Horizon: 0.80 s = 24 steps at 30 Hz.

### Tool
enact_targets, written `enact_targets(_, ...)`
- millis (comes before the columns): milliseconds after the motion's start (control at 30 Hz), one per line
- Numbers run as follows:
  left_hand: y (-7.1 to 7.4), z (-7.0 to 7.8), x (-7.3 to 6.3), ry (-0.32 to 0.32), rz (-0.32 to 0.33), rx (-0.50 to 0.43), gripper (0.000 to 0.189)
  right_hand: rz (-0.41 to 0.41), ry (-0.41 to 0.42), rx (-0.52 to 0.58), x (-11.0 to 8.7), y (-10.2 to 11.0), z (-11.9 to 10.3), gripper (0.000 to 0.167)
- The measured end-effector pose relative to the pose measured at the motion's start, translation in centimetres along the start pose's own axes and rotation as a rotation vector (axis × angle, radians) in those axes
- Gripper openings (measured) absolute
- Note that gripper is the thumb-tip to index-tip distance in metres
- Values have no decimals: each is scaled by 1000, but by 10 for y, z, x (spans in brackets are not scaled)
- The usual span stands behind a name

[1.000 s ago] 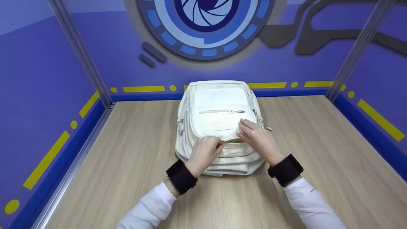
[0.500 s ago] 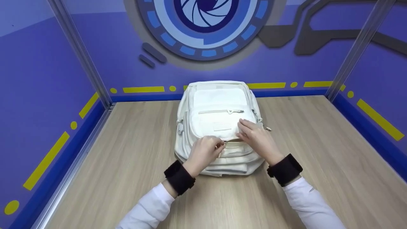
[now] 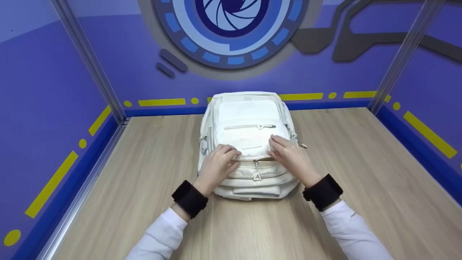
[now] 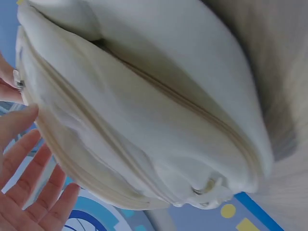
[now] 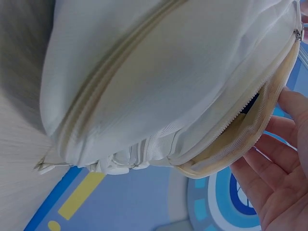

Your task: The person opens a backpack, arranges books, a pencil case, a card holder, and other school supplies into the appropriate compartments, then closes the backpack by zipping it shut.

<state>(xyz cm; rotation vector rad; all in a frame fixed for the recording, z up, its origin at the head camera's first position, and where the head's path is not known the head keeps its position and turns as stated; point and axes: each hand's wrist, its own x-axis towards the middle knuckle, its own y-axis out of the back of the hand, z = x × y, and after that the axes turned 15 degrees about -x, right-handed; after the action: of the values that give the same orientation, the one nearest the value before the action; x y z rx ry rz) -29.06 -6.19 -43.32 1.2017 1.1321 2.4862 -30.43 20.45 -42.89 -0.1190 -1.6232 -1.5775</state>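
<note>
A white backpack (image 3: 249,108) lies on the table with its bottom toward me. Its front pocket has a zipper slider (image 5: 298,35) at mid-edge, with a triangular pull (image 3: 257,177) hanging down. Right of the slider the zipper gapes, and a dark bit of the inside shows in the right wrist view. My right hand (image 3: 290,155) holds the pocket's upper edge, thumb on the rim and fingers over the front panel. Left of the slider is my left hand (image 3: 218,166), its fingers spread in the left wrist view and the thumb tip at the bag's edge.
The wooden table (image 3: 151,151) reaches to a blue-purple printed back wall (image 3: 126,65), which stands just behind the backpack. Side walls with metal corner posts (image 3: 85,54) enclose the left and right. A second zipper pull (image 5: 45,166) sticks out at the bag's right side.
My left hand has let go of the zipper pull and moved left and slightly up, so the pull now hangs in sight. The right hand stays in place.
</note>
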Motion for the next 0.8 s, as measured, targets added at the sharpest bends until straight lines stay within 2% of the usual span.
enact_targets(267, -2, -10, -3, -57, -15, 42, 13, -2, -11, 1, 0, 0, -2, 38)
enact_targets(400, -3, -11, -4, -72, -21, 79, 9, 3, -27, -8, 0, 3, -7, 31)
enact_targets(633, -2, -11, -5, -89, -13, 95, 7, 132, -43, -33, -1, 7, -27, 9)
enact_targets(733, -2, -11, -5, -107, -5, 109, 7, 159, -27, -56, -2, 6, -39, 10)
enact_targets(800, -3, -12, -5, -113, -1, 119, 7, 143, -27, -70, -4, 4, -47, 14)
